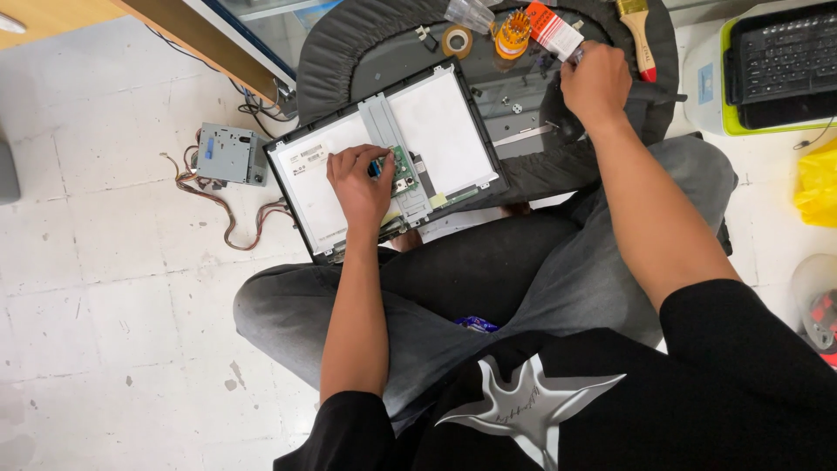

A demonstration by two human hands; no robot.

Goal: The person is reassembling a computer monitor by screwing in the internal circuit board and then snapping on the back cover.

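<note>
I sit on a tiled floor with an opened flat display panel leaning against my knees, its white back facing up. A grey metal bracket and a small green circuit board sit on its middle. My left hand rests on the panel, fingers pinched on a small blue part beside the circuit board. My right hand reaches past the panel's far right corner and is closed around a thin tool whose end shows by a red and white box.
A dark monitor back cover lies behind the panel, holding a tape roll, an orange screwdriver-bit holder and loose screws. A grey drive unit with wires lies left. A paintbrush and a keyboard sit right.
</note>
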